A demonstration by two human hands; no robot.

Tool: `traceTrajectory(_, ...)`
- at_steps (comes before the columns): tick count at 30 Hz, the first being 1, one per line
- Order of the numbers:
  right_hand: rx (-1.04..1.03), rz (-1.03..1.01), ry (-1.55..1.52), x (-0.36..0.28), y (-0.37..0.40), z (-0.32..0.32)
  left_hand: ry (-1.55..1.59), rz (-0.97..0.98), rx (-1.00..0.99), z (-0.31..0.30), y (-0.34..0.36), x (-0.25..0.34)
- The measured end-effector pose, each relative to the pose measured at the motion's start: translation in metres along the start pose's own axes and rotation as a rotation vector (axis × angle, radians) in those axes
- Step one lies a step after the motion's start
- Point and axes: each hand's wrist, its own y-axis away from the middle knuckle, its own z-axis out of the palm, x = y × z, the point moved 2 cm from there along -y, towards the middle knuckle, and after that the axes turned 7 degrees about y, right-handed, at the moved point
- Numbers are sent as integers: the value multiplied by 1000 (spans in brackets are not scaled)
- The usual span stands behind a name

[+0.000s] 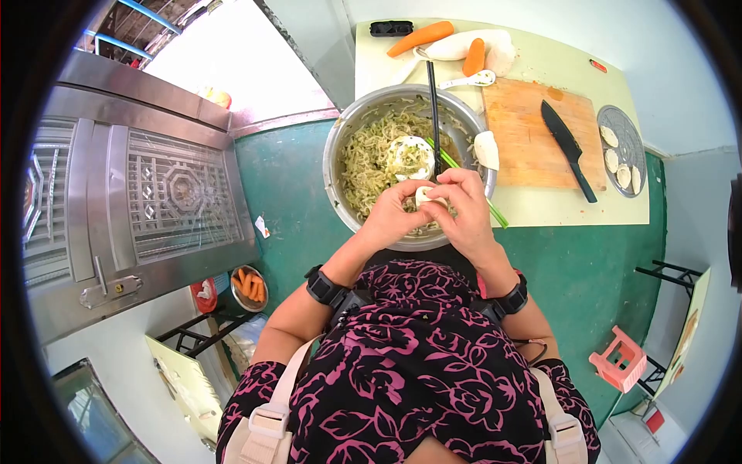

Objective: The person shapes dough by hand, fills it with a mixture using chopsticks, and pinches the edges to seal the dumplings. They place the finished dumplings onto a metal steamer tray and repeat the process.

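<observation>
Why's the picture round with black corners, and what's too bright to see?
Head view: probably a very wide lens, so the corners go black and the table looks bent; the doorway glares white, washing out the ground outside; the knife looks clear.

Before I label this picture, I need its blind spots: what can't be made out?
All in the head view:
- dough piece: underside, hidden by left hand and right hand
- metal bowl: bottom, covered by shredded food
- red item, top right: too small to identify
- dark object: cut off at right edge
</observation>
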Motion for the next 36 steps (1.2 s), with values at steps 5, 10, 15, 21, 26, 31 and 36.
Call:
traceTrajectory(5, -92, 66, 26, -3, -3, -5, -124, 74, 15, -5, 2, -4)
traceTrajectory(10, -121, 342, -245, -2, 2, -1, -78, -38, -2, -7, 4, 1)
traceTrajectory(15, -83, 282, -209, 4, 8, 6, -24, -4, 21, -6, 6, -4)
traceTrajectory(21, -11, 153, -80, 6, 12, 9, -10, -47, -48, -5, 8, -2)
traceTrajectory(26, 11, 300, -239, 1, 9, 8, 89, -126, -2, -2, 8, 3)
traceTrajectory(31, -40, 173, -241, -4, 3, 9, 72, -120, -27, -5, 8, -3)
traceTrajectory(36, -111, 212, -137, 4, 8, 13, -138, -119, -67, -4, 9, 3)
